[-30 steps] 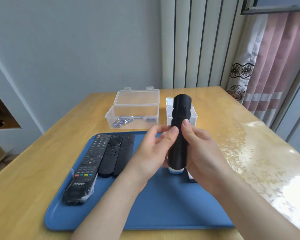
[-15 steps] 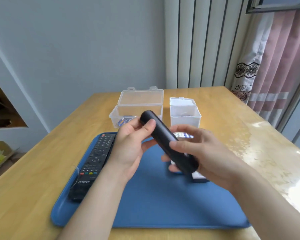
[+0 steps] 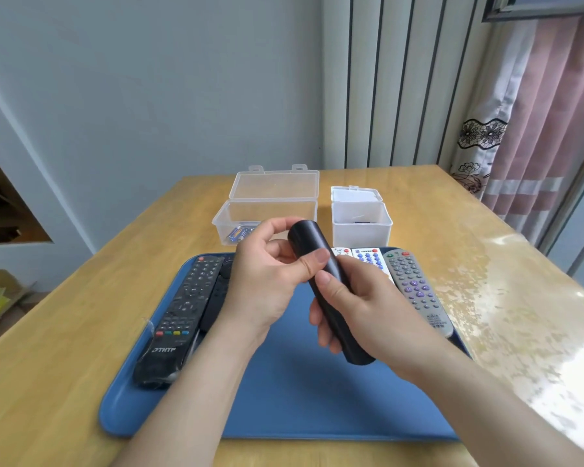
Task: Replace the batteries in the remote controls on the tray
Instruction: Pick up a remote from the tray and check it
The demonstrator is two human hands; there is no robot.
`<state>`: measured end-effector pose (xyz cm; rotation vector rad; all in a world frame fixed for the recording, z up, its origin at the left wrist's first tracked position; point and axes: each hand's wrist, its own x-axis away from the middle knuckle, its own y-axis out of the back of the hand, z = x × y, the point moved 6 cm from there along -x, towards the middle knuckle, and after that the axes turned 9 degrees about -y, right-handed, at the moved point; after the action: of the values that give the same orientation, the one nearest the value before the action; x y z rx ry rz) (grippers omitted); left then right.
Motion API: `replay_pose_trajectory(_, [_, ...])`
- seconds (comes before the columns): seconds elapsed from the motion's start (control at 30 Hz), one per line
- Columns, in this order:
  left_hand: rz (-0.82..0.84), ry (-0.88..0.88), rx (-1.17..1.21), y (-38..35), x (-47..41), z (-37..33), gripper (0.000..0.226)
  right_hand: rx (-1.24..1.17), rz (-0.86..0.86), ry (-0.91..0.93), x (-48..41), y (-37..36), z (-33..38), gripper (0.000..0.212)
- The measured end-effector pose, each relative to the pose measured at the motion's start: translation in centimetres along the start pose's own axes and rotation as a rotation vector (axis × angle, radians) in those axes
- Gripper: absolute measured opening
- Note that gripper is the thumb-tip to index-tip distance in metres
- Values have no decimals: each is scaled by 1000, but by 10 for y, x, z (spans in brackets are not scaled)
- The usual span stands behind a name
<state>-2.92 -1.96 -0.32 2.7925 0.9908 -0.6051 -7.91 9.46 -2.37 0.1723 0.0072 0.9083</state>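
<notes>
Black remote (image 3: 305,241): you are holding it, tilted, above the middle of the blue tray (image 3: 284,399), left hand (image 3: 263,284) pinching its far end, right hand (image 3: 364,308) curling round its lower half. Likely light, rigid, slick-backed; grip along the long edges.

Bright, soft daylight from the right glares off the table (image 3: 506,298); wide-angle bending at the edges.

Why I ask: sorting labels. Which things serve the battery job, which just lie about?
Job: held plain black remote, blue plastic tray, black buttoned remote, grey remote, clear plastic box of batteries, white plastic box.
Lying about: pink curtain, cardboard box.
</notes>
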Motion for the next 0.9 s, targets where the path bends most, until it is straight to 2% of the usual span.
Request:
replay_pose_trajectory(0.1, [-59, -13, -19, 2, 1, 1, 24, -40, 15, -34, -1, -1, 0, 29])
replay_pose_trajectory(0.17, [-116, -28, -24, 7, 0, 0, 18, -114, 134, -80, 3, -1, 2, 32])
replay_pose_trajectory(0.27, [-188, -36, -4, 13, -1, 2, 12, -223, 305, -147, 8, 0, 5, 24])
replay_pose_trajectory(0.43, [-279, -206, -98, 16, -2, -3, 13, -136, 206, -150, 0, 11, -5, 24])
replay_pose_trajectory(0.5, [-332, -256, 56, 26, -5, -10, 16, -149, 125, -163, -5, 18, -9, 23])
replay_pose_trajectory(0.53, [-292, -251, 173, 30, -7, -15, 18, -192, 60, -169, -7, 24, -11, 24])
replay_pose_trajectory(0.6, [-41, -210, 259, 27, -9, -22, 20, -321, -68, -173, -11, 37, -13, 25])
replay_pose_trajectory(0.73, [690, -91, -136, 5, 9, -17, 25, -449, -151, -184, -11, 49, -13, 25])
replay_pose_trajectory(0.8, [1067, 24, -269, -1, 27, -15, 41, -455, -141, -180, -10, 48, -13, 28])
replay_pose_trajectory(0.83, [1141, 86, -305, 1, 32, -14, 50, -458, -133, -175, -10, 46, -13, 30])
replay_pose_trajectory(0.87, [1089, 118, -314, 2, 30, -15, 55, -463, -131, -169, -10, 46, -14, 32])
replay_pose_trajectory(0.9, [918, 119, -308, 5, 22, -16, 55, -474, -137, -161, -10, 47, -14, 35])
